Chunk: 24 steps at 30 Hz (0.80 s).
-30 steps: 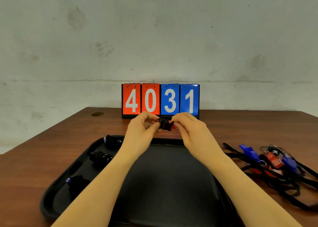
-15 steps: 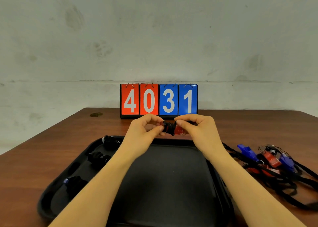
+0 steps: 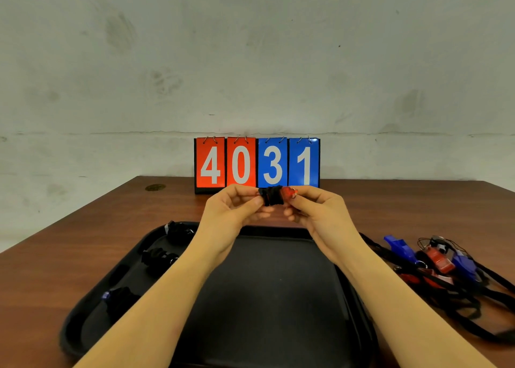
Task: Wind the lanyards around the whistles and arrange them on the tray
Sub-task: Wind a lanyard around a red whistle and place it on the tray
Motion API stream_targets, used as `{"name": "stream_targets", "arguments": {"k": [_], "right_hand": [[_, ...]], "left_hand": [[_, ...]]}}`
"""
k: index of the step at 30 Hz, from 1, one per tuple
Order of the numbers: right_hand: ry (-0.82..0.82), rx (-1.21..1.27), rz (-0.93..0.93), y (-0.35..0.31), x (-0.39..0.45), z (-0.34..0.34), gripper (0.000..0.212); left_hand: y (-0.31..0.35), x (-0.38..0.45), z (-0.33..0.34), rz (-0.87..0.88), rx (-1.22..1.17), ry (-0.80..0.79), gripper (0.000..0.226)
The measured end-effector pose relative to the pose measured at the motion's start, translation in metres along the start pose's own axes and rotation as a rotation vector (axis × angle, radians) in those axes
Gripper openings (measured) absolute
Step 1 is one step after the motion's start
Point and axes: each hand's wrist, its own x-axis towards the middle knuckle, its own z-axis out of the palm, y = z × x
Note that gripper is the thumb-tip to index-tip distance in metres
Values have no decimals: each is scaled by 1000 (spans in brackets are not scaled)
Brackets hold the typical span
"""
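Presently we log, item by item, what lies about our two hands.

Item: left hand (image 3: 234, 214), raised above the far edge of the tray (image 3: 83, 320), thumb and fingertips pinching the black-wound end of the red whistle (image 3: 287, 193).

Item: right hand (image 3: 317, 214), level with the left and just beside it, fingers curled and pinching the bare red end of that same whistle.

Item: black lanyard (image 3: 271, 196), wrapped in tight turns around the whistle's body, between the two hands.

Item: black tray, on the tabletop (image 3: 55, 236) beneath both forearms.

Item: three wound whistles on the tray, below and left of the left hand: the farthest (image 3: 179, 232), the middle one (image 3: 158, 257), and the nearest (image 3: 119, 302), which shows a blue tip.

Item: loose pile of whistles and black lanyards (image 3: 446, 278) on the tabletop, below and right of the right hand, off the tray; we see blue and red bodies tangled with the cords.

Item: flip scoreboard (image 3: 256, 162) reading 4031, standing just beyond both hands.
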Motion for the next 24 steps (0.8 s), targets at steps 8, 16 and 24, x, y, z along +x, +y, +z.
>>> {"name": "stream_targets", "arguments": {"k": [8, 16, 24], "right_hand": [[-66, 30, -9, 0, -3, 5, 21], [-80, -82, -37, -1, -3, 0, 13], [-75, -109, -12, 0, -3, -2, 18]], "left_hand": [[-2, 3, 0, 56, 90, 99, 15], [-2, 2, -1, 9, -1, -76, 10], [-4, 3, -1, -56, 77, -78, 30]]}}
